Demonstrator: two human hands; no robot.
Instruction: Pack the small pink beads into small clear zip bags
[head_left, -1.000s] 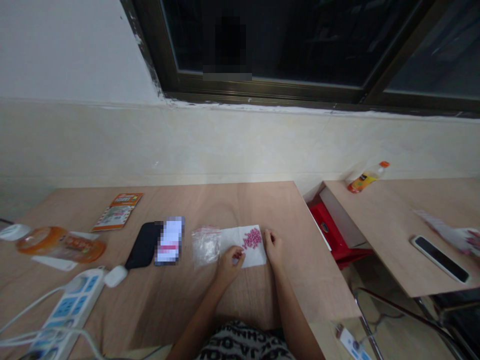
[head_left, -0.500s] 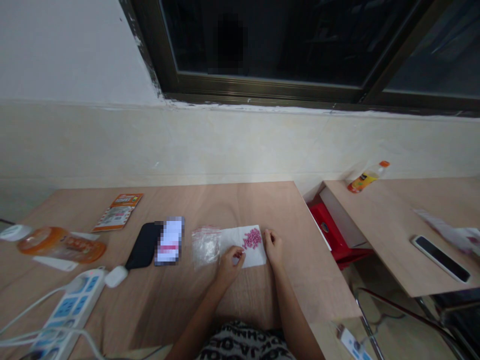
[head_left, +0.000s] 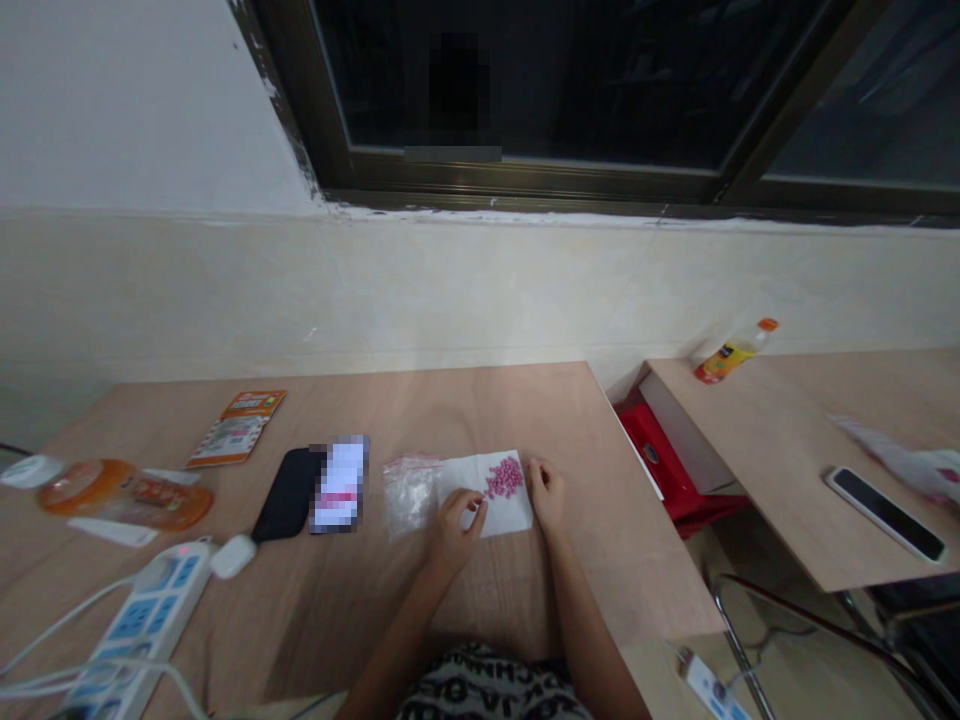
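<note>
A pile of small pink pills (head_left: 504, 478) sits on a white paper (head_left: 457, 490) on the wooden table (head_left: 450, 420). The left hand (head_left: 454, 530) is just beside the pile, and its fingers (head_left: 472, 505) pinch together over the paper (too small to tell if they hold a pill). The right hand (head_left: 547, 497) has its fingers (head_left: 537, 472) bunched up, touching the paper's edge near the pile. A clear plastic bag (head_left: 409, 497) lies right next to the paper.
</note>
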